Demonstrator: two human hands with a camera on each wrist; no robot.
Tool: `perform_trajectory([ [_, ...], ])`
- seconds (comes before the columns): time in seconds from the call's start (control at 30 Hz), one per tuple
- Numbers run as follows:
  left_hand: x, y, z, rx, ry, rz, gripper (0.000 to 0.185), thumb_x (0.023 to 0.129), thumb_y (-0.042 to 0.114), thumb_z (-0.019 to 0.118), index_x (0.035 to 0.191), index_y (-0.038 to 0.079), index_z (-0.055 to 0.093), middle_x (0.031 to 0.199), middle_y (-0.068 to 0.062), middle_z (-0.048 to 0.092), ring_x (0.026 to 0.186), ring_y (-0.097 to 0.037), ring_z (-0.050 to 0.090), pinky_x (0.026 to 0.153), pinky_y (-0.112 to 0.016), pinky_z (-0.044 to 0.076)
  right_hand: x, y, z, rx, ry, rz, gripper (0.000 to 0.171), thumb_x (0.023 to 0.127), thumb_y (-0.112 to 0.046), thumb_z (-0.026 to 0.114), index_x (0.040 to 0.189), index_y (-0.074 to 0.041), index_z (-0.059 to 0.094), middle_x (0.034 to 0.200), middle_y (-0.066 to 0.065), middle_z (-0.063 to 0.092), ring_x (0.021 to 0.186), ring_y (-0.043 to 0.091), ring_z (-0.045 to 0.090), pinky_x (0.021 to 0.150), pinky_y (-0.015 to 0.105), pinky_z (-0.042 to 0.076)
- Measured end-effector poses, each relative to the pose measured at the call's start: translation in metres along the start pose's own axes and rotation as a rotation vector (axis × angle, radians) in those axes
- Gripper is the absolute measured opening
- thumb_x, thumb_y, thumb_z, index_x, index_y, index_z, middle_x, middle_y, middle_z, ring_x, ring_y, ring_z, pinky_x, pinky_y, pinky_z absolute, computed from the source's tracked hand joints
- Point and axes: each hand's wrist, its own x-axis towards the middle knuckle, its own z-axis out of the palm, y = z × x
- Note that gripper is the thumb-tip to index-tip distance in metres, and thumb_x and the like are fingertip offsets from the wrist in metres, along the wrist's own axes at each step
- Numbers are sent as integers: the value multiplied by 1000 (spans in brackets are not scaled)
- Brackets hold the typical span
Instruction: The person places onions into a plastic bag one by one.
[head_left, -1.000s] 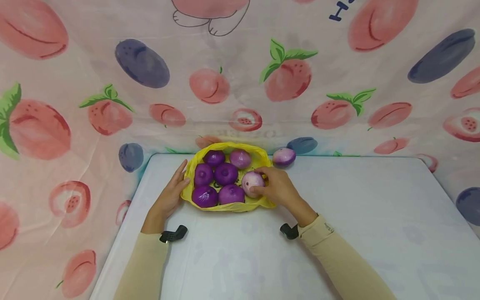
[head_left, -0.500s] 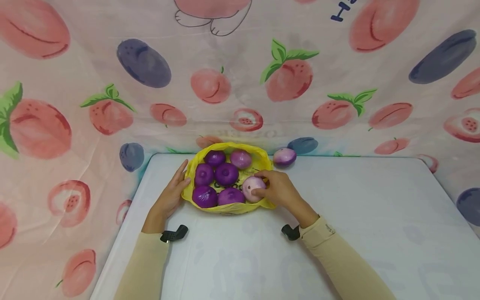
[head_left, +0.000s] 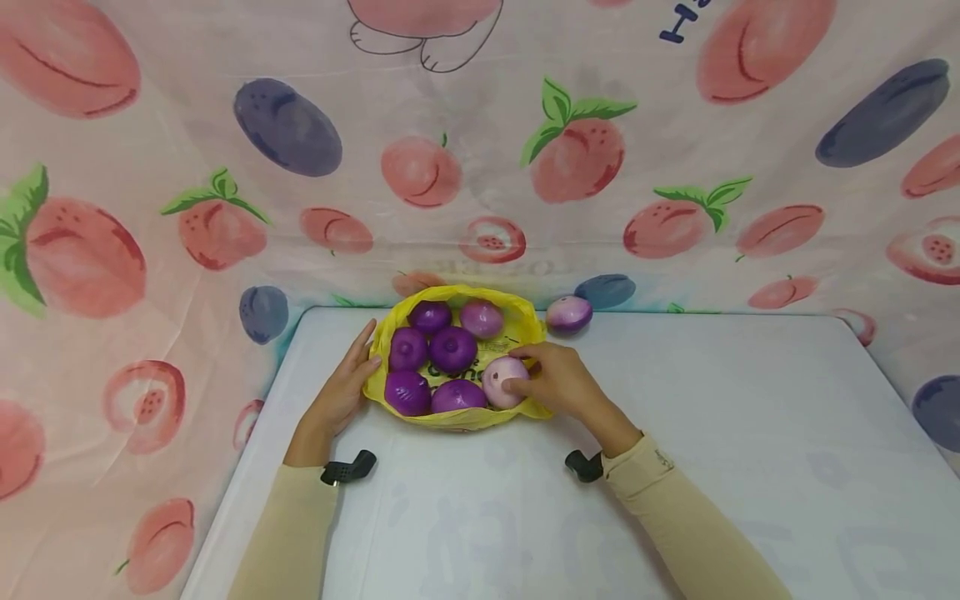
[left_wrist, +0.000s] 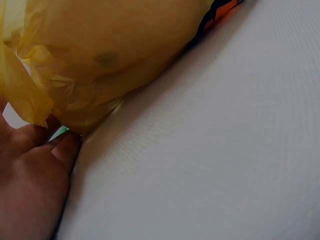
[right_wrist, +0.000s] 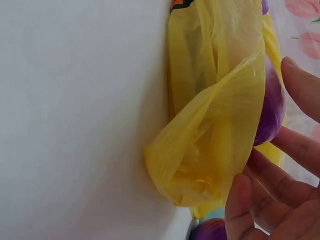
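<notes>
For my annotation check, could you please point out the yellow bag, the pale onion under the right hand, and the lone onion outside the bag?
yellow bag (head_left: 528,317): head view, back right rim.
pale onion (head_left: 498,377): head view, top face.
lone onion (head_left: 568,314): head view, middle.

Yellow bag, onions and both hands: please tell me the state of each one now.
yellow bag: open, lying on the table, holding seven onions
pale onion: inside the bag, gripped
lone onion: outside the bag, untouched
right hand: grips the pale onion
left hand: fingers straight, resting against the bag's side
</notes>
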Motion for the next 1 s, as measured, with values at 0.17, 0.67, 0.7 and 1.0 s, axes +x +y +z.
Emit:
perform_trajectory([
  [0.17,1,-2,-1,-5,-1,5,73,107,36,52,165,38,7,172,-3,14,155,-29,24,110,-16,38,-2,2,-8,48,26,11,51,87,-38,81,129,-10,70,115,8,73,103,28,68,91,42,58],
  [0.67,1,-2,-2,7,-5,5,71,108,36,50,164,41,8,173,-3,13,156,-28,23,121,-30,31,-1,15,-41,140,198,51,56,88,-40,80,135,-13,64,132,11,69,109,29,70,93,48,58],
  [0.7,1,-2,-1,6,-5,4,71,108,36,50,164,40,8,173,-3,13,156,-28,23,122,-31,30,-1,17,-43,138,208,50,56,88,-41,80,135,-13,64,132,11,69,110,30,70,93,49,57],
  [1.0,0,1,0,-9,-1,5,68,108,35,50,163,45,10,173,-3,12,156,-28,22,121,-28,31,2,26,-59,114,250,88,67,87,-50,78,141,-13,60,129,13,69,113,35,67,90,51,58],
])
